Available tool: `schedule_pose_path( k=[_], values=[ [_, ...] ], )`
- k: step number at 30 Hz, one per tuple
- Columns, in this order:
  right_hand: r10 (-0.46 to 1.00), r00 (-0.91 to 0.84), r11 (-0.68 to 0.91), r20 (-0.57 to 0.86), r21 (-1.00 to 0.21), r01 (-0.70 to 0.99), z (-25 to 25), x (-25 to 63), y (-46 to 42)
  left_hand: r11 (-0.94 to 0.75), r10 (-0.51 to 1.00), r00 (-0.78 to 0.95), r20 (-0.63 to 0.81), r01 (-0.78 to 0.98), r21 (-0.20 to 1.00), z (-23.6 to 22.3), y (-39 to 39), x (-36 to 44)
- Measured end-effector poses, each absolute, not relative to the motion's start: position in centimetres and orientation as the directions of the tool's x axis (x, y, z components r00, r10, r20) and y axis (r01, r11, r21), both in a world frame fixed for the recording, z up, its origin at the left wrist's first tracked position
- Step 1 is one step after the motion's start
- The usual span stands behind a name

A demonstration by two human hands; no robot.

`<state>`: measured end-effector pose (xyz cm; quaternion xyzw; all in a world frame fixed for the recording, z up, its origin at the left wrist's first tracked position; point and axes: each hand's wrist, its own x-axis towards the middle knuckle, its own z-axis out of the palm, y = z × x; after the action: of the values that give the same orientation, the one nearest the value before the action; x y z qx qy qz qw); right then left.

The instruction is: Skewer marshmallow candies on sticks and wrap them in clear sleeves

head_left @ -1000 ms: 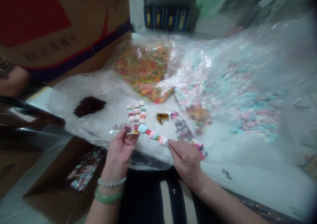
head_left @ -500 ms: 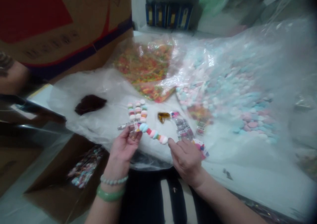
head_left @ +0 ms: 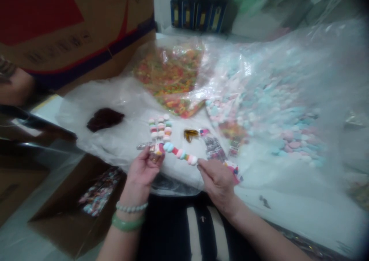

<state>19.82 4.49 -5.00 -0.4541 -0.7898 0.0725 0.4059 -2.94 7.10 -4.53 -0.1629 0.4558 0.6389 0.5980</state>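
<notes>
A candy skewer of pale blue, white and pink marshmallows with red, green and orange pieces between them slants from hand to hand. My right hand pinches its lower right end. My left hand is closed on a small clear printed bag at the skewer's left end; whether the tip is inside the bag, I cannot tell. Just beyond lie 3 similar skewers side by side. Gold twist ties and printed clear bags are on the plastic sheet to their right.
Large clear bags of ring-shaped gummies and pastel marshmallows cover the back and right. At left are a dark reddish-brown lump, an open carton with packed sweets, a big cardboard box and another person's arm.
The skewer and my right hand have shifted slightly right. My left hand has moved a little left, with more of the printed bag showing at its fingers.
</notes>
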Motion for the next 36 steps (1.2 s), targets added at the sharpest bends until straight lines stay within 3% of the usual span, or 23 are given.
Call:
schedule_pose_path(
  k=[10,12,17,23,27,36],
  values=[
    [0.711,-0.311,0.61,0.631,-0.333,0.719,-4.8,20.3,4.7,0.173,0.624,-0.173,-0.762,-0.921,0.35,-4.8,7.1,-3.0],
    [0.736,-0.275,0.589,0.619,-0.385,0.71,-5.0,20.4,4.7,0.191,0.61,-0.167,-0.774,-0.918,0.348,-4.6,7.1,-2.9],
    [0.849,-0.139,0.485,0.51,-0.644,0.592,-5.4,20.4,4.6,0.179,0.569,-0.192,-0.8,-0.92,0.348,-4.0,7.2,-2.6],
    [0.94,-0.071,0.328,0.334,-0.828,0.455,-5.1,20.2,4.7,0.193,0.59,-0.185,-0.786,-0.913,0.36,-4.0,7.2,-2.6],
    [0.962,-0.065,0.269,0.264,-0.889,0.371,-4.8,20.2,4.8,0.224,0.615,-0.165,-0.771,-0.901,0.371,-4.0,7.0,-2.6],
    [0.958,-0.082,0.288,0.276,-0.918,0.274,-4.7,20.6,4.7,0.274,0.675,-0.102,-0.73,-0.885,0.377,-3.8,6.7,-2.0]
  ],
)
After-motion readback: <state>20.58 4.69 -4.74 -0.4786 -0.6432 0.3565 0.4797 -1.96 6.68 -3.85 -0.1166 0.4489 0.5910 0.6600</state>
